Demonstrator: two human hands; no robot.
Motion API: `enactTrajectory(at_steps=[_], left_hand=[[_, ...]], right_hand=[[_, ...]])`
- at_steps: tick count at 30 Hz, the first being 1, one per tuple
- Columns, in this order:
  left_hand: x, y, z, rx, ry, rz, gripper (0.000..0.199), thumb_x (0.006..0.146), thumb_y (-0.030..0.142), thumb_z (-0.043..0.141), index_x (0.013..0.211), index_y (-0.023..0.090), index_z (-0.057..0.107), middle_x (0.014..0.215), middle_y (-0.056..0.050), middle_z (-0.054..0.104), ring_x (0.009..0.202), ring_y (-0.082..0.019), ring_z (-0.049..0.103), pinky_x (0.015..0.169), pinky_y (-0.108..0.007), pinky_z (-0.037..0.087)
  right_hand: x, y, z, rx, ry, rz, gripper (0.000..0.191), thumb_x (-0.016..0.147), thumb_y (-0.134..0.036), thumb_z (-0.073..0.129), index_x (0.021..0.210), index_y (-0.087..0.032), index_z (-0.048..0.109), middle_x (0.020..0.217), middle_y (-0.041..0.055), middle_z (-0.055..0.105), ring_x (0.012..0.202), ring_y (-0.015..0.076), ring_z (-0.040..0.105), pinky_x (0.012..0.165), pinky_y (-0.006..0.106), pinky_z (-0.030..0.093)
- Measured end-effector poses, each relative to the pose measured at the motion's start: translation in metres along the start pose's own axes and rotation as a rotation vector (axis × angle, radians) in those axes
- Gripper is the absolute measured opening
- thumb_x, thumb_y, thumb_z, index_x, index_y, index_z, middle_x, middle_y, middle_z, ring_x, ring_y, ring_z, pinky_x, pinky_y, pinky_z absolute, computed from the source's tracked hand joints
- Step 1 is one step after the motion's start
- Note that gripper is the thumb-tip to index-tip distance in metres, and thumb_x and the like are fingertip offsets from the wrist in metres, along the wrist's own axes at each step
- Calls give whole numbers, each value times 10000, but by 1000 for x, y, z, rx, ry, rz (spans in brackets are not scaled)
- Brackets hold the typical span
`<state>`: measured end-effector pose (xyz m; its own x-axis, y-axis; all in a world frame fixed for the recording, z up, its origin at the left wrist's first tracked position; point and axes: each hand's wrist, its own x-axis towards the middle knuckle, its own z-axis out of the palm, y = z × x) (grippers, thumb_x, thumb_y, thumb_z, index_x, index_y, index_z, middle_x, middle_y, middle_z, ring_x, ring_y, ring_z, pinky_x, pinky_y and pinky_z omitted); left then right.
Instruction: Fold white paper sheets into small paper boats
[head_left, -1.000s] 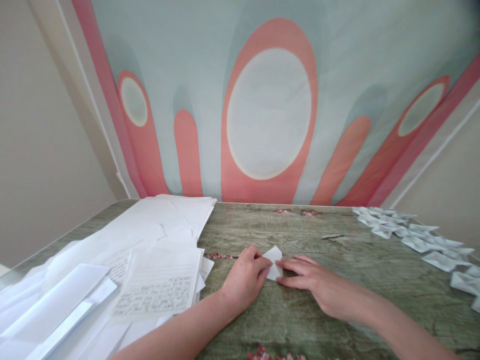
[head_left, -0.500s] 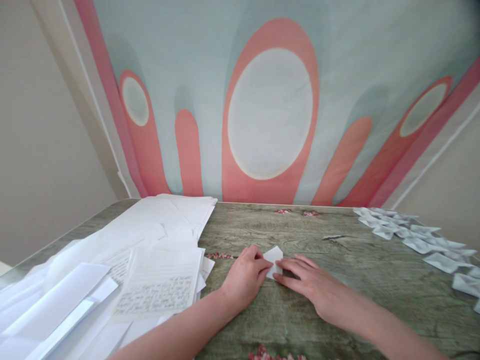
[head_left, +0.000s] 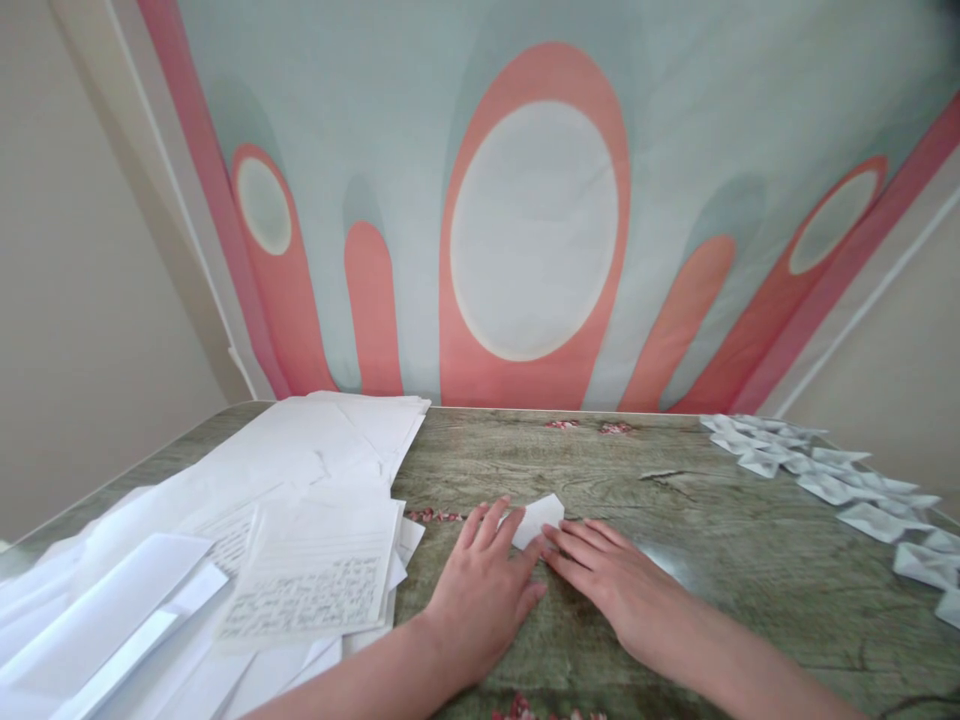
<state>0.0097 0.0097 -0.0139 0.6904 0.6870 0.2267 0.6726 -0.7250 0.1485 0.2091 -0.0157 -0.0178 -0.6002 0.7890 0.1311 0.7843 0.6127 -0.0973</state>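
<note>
A small folded piece of white paper (head_left: 541,513) lies on the wooden table in front of me. My left hand (head_left: 481,588) rests palm down at its left side, fingers spread, with the index fingertip near the paper's lower edge. From the right, my right hand (head_left: 619,588) lies with its fingers stretched out, and their tips touch the paper's lower right edge. The two hands nearly meet just below the paper, and the fingers cover part of its lower edge.
Loose white sheets (head_left: 300,440) cover the table's left side. A handwritten page (head_left: 315,590) and folded paper strips (head_left: 112,610) lie on top. Several folded paper pieces (head_left: 825,488) line the right side. A patterned cloth backdrop (head_left: 405,120) hangs behind the wood-grain table (head_left: 735,560).
My left hand has gone from pinching the paper's left edge to lying flat with fingers spread. My right fingers have flattened down at the paper's lower right. The view shifted slightly.
</note>
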Motion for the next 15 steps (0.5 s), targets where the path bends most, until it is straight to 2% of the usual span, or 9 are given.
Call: enactTrajectory(at_steps=[7,12,15], left_hand=[[-2,-19,-12,11,-132,32,516,831,561,439,1296,340,412,1431,-67,293,1322,-317,180,1030,-555,153],[-7,-34,-22,48,-225,-45,534,817,572,452,1296,340,412,1425,-101,298,1319,-344,176,998,-590,164],[-11,-41,-23,83,-233,-96,527,813,557,473,1285,328,433,1418,-97,314,1323,-333,173,1009,-572,162]], right_hand=[[2,-3,0,-9,-34,23,456,801,-73,434,1237,-187,508,1316,91,483,1187,258,436,997,467,328],[1,-2,1,5,-70,52,488,792,-38,409,1246,-194,498,1346,80,449,1219,249,405,1014,464,304],[0,-2,1,16,-73,47,508,780,-29,411,1253,-196,490,1358,78,435,1225,244,396,1021,461,289]])
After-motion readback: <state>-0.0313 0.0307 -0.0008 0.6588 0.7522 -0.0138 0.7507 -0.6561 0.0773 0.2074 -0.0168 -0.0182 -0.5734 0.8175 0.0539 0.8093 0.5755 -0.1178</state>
